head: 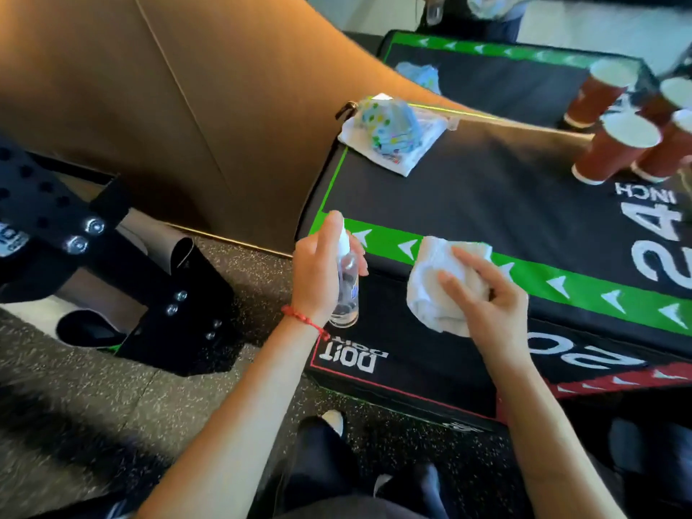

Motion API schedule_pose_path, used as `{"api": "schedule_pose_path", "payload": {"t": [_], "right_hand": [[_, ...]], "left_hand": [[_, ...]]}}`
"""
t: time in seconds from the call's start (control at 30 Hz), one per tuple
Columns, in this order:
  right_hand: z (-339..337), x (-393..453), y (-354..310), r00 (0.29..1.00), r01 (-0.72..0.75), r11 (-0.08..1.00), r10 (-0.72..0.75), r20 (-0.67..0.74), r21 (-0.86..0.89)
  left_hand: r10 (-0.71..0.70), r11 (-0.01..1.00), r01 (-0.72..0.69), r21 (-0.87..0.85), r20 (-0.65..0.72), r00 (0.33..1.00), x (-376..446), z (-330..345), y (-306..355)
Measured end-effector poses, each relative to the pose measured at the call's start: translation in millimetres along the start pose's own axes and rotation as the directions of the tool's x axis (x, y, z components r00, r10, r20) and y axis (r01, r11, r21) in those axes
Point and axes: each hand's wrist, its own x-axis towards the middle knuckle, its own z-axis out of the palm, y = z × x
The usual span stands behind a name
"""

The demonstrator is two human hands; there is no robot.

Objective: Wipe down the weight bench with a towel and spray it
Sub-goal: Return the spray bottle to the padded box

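My left hand grips a small clear spray bottle upright, just off the near left corner of the black padded block with green arrow stripes. My right hand holds a crumpled white towel against the block's front edge, with fingers and thumb curled around the cloth. The towel lies over the green stripe and the front face below it.
A folded cloth and a bag of coloured items lie on the block's far left corner. Several red paper cups stand at the right. A large cardboard sheet leans at left. Black metal equipment stands on the speckled floor. Another person stands beyond a second block.
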Motion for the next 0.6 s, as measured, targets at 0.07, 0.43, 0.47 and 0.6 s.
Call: {"api": "schedule_pose_path", "payload": {"t": [0.07,0.43,0.47,0.6], "right_hand": [[13,19,-7,1.000,-0.013,1.000,0.013,-0.029,-0.014],[48,85,-3,0.980,-0.083,0.989,0.058,-0.189,-0.125],[49,88,-1,0.979,-0.095,0.986,0.068,-0.190,-0.140],[53,96,6,0.979,-0.145,0.964,0.108,-0.170,-0.224]], "left_hand": [[0.028,1.000,-0.027,-0.010,0.040,0.999,26,1,10],[0.079,0.996,-0.066,-0.066,0.214,0.974,133,23,7],[0.088,0.995,-0.076,-0.064,0.218,0.972,137,26,4],[0.100,0.995,-0.091,-0.046,0.241,0.965,148,33,-8]]}}
